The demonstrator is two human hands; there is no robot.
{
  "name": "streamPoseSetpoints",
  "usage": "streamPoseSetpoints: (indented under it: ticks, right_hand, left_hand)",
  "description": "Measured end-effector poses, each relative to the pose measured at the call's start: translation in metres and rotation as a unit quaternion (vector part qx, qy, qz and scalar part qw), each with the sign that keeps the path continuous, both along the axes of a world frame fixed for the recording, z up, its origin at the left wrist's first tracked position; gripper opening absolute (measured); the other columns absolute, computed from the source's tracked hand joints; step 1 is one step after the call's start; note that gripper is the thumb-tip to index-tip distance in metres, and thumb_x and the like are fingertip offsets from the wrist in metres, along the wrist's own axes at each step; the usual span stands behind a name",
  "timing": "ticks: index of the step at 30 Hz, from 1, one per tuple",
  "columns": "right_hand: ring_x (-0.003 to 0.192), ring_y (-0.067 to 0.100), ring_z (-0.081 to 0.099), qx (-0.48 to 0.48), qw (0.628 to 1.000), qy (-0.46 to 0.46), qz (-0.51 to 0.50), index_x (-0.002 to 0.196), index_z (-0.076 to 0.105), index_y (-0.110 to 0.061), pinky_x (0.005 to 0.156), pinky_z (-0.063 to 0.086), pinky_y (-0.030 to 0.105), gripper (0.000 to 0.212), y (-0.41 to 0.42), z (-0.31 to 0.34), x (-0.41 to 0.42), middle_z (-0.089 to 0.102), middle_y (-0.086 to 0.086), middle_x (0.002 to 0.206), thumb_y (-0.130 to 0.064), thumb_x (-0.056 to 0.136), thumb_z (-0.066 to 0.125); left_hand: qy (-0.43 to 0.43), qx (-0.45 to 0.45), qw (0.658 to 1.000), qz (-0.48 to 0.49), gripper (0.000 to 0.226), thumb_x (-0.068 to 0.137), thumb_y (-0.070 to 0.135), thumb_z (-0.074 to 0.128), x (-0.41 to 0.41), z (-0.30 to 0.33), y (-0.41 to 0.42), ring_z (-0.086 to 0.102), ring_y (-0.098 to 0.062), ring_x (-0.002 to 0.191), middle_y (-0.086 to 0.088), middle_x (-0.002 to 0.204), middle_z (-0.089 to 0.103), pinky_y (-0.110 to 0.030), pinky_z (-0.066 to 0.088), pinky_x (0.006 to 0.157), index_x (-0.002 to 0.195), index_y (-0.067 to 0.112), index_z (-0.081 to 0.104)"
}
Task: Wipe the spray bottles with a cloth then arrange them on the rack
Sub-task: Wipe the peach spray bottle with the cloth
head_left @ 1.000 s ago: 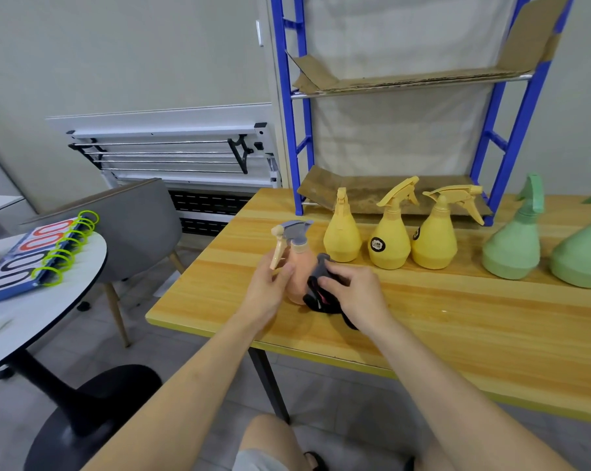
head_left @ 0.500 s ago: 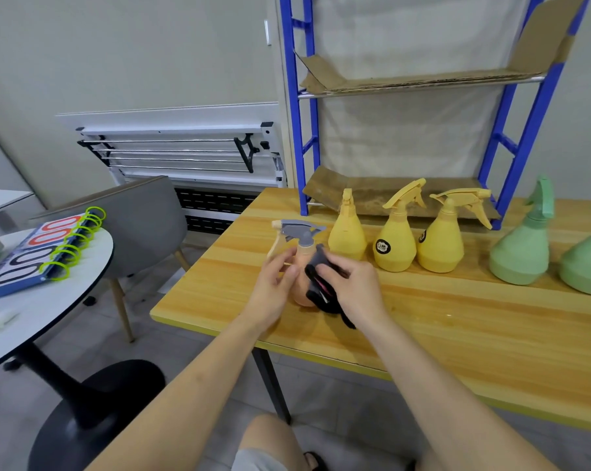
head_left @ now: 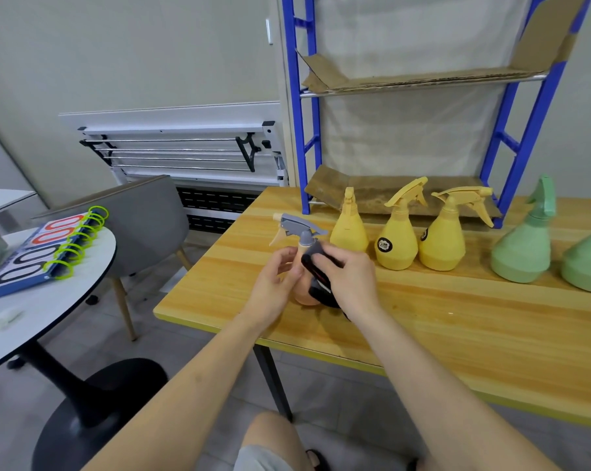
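While my left hand curls round the peach plastic spray bottle with the grey trigger head to steady it upright near the front edge of the yellow wooden table, my right hand grips the dark bunched cloth and presses it on the bottle's right side, so rubbing can't tip it. Three yellow spray bottles and two green ones stand in a row behind, just before the blue metal rack (probably queued for wiping). Rack shelves hold only cardboard. Hidden: the peach bottle's lower body behind my fingers and cloth; the rightmost green bottle is cut off by the frame.
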State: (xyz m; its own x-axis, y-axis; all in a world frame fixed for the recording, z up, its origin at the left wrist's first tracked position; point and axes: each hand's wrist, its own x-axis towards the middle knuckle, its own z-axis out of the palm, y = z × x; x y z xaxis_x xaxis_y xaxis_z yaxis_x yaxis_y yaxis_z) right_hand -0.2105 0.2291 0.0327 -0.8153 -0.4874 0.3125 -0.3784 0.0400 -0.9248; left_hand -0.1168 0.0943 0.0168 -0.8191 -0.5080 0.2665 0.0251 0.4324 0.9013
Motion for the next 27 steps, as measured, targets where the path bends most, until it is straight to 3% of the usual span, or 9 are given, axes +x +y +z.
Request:
streamPoseSetpoints:
  ticks: [3,8,10,13,17,20,23,27]
  right_hand:
    - [0.111,-0.009,0.063,0.007,1.000,-0.010,0.018,0.127,0.072,-0.030,0.096,0.047,0.017,0.035,0.007,-0.013,-0.001,0.070,-0.025,0.119,-0.022,0.093,0.073]
    - [0.128,0.004,0.059,0.064,0.998,-0.017,0.009,0.131,0.070,-0.016,0.114,0.043,0.029,0.041,0.021,-0.028,-0.007,0.067,-0.005,0.134,-0.016,0.090,0.077]
    - [0.117,0.004,0.064,0.070,0.997,-0.007,-0.007,0.124,0.075,-0.017,0.106,0.048,0.026,0.035,0.023,-0.028,-0.004,0.073,-0.007,0.123,-0.016,0.089,0.078]
    - [0.079,0.004,0.066,0.054,0.998,0.011,-0.028,0.095,0.082,-0.020,0.073,0.048,0.022,0.011,0.025,-0.027,0.002,0.077,-0.012,0.085,-0.015,0.089,0.075]
    - [0.077,-0.006,0.065,0.042,0.997,0.008,-0.069,0.099,0.081,-0.024,0.068,0.043,0.012,0.021,0.028,-0.023,0.005,0.074,-0.017,0.084,-0.008,0.092,0.070]
    - [0.089,-0.002,0.065,0.013,0.992,0.055,-0.109,0.106,0.078,-0.024,0.075,0.042,0.004,0.019,0.029,-0.012,0.006,0.074,-0.015,0.095,-0.014,0.097,0.065]
    - [0.100,0.004,0.063,-0.015,0.981,0.129,-0.144,0.114,0.072,-0.023,0.087,0.047,0.015,0.017,0.025,-0.002,0.010,0.070,-0.012,0.106,-0.023,0.102,0.059]
    - [0.100,0.007,0.062,-0.016,0.973,0.173,-0.153,0.117,0.065,-0.024,0.084,0.052,0.028,0.016,0.018,0.007,0.015,0.066,-0.011,0.108,-0.027,0.104,0.056]
  left_hand:
    - [0.000,0.007,1.000,-0.002,0.031,0.104,0.026,0.056,0.001,-0.001,0.000,0.058,0.001,0.120,0.013,0.133,0.061,-0.032,0.050,0.105,0.134,0.029,0.052]
    - [-0.010,-0.002,1.000,0.004,0.034,0.106,0.026,0.053,0.000,-0.003,0.000,0.055,-0.002,0.124,0.007,0.138,0.057,-0.039,0.049,0.108,0.139,0.027,0.047]
    - [-0.008,-0.004,1.000,0.010,0.034,0.106,0.027,0.053,0.000,-0.003,0.003,0.056,-0.004,0.123,0.006,0.137,0.057,-0.039,0.050,0.106,0.139,0.025,0.048]
    - [-0.005,-0.003,1.000,0.022,0.032,0.104,0.028,0.057,0.001,-0.001,0.008,0.057,-0.009,0.122,0.007,0.134,0.058,-0.032,0.052,0.101,0.135,0.025,0.049]
    - [-0.015,0.048,0.997,0.054,0.057,0.096,0.031,0.070,0.002,0.004,0.009,0.060,-0.012,0.119,0.000,0.133,0.058,-0.034,0.055,0.097,0.142,0.020,0.037]
    - [-0.007,0.050,0.996,0.075,0.082,0.088,0.031,0.080,0.006,0.008,0.009,0.062,-0.008,0.113,0.005,0.122,0.061,-0.038,0.058,0.088,0.149,0.028,0.024]
    - [0.061,0.028,0.992,0.109,0.066,0.095,0.034,0.071,0.010,0.020,0.009,0.060,-0.004,0.114,0.012,0.123,0.059,-0.031,0.052,0.092,0.149,0.037,0.033]
    - [0.136,-0.027,0.982,0.126,0.042,0.105,0.032,0.056,0.012,0.047,0.004,0.059,0.001,0.113,0.012,0.122,0.064,-0.025,0.046,0.098,0.146,0.029,0.051]
